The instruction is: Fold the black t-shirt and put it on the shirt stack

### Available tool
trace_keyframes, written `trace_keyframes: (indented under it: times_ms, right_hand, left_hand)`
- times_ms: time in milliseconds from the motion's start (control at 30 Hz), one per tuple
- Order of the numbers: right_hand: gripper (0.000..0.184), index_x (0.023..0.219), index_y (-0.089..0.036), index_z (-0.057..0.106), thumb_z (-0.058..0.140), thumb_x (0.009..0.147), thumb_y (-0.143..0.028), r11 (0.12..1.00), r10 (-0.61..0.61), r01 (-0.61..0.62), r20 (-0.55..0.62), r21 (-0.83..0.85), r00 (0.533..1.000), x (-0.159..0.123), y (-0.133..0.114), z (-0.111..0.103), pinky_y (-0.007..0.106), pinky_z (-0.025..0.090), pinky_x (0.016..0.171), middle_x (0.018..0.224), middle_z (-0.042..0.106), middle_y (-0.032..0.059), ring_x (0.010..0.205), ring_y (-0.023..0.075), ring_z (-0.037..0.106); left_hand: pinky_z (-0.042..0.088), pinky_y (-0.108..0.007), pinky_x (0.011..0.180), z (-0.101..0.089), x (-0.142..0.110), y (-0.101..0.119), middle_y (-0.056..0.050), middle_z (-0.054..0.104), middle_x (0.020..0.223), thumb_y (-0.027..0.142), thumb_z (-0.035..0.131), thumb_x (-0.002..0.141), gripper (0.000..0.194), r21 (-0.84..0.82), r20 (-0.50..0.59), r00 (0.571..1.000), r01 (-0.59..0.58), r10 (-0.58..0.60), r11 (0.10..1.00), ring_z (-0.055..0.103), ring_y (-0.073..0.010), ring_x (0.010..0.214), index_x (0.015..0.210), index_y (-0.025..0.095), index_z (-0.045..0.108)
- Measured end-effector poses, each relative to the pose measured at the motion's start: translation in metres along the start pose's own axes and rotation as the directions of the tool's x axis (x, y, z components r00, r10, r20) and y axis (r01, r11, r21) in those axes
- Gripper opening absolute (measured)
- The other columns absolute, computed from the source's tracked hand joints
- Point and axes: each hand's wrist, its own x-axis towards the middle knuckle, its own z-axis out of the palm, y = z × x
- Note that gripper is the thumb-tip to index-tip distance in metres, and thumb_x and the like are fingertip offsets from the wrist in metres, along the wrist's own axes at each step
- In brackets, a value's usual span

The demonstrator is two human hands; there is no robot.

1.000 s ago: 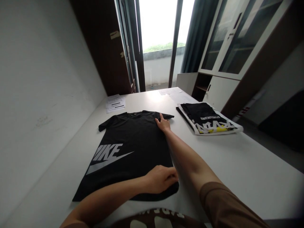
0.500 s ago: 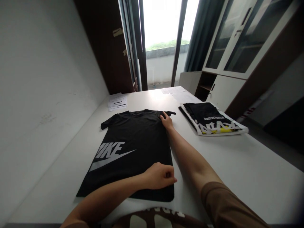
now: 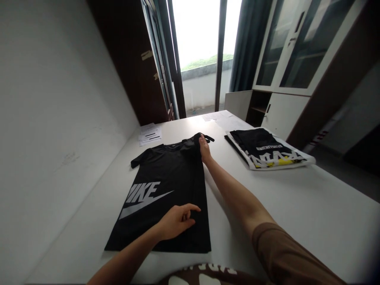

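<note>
Reaching out with the right hand to the far right shoulder of the black T-shirt, with fingers close together against bunched cloth by the sleeve; cannot tell a pinch from a plain press, the fingertips being partly lost in dark fabric. Probably placed there to control the loose sleeve end. Holding the left hand over the lower right part of the shirt, with forefinger stretched out, thumb apart and other fingers loosely curled, gripping nothing visible; perhaps posted there to smooth or steady the hem end, though hard to judge for contact. Lying front up on the white table, collar away from the body and hem near: directly under the left hand, mostly left of the right hand and forearm. Set well apart to the right, the folded clothes, likely to leave room for spreading cloth.
</note>
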Motion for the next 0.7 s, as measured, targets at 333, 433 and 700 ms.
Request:
trace_keyframes:
  times_ms: [333,433,700]
  right_hand:
    - [0.071,0.164,-0.017,0.035,0.04,0.105,-0.056,0.953,0.005,0.094,0.325,-0.288,0.946,0.001,-0.021,0.123,0.04,0.029,0.124,0.16,0.047,0.0112,0.151,0.0268,0.04]
    - [0.068,0.164,-0.02,0.035,0.043,0.106,-0.054,0.883,-0.006,0.194,0.404,-0.427,0.915,-0.012,-0.025,0.154,0.043,0.028,0.124,0.159,0.048,0.0119,0.151,0.0292,0.039]
    - [0.06,0.155,-0.021,0.048,0.052,0.103,-0.05,0.721,0.026,0.376,0.564,-0.583,0.825,-0.05,-0.007,0.182,0.052,0.023,0.124,0.164,0.039,0.0154,0.154,0.0308,0.03]
  left_hand:
    - [0.037,-0.02,0.061,-0.034,-0.034,-0.024,0.006,0.051,0.066,0.022,0.068,0.089,0.033,-0.051,0.11,0.994,0.012,-0.006,0.999,0.049,-0.0089,0.061,0.121,0.02,0.075]
    - [0.036,-0.02,0.06,-0.038,-0.035,-0.031,0.007,0.05,0.066,0.021,0.07,0.087,0.034,-0.073,0.085,0.996,-0.01,0.016,0.997,0.047,-0.0084,0.06,0.121,0.021,0.075]
    - [0.035,-0.019,0.056,-0.047,-0.035,-0.034,0.004,0.058,0.064,0.024,0.069,0.088,0.021,-0.09,0.177,0.984,0.008,0.008,0.996,0.051,-0.0091,0.058,0.106,0.017,0.079]
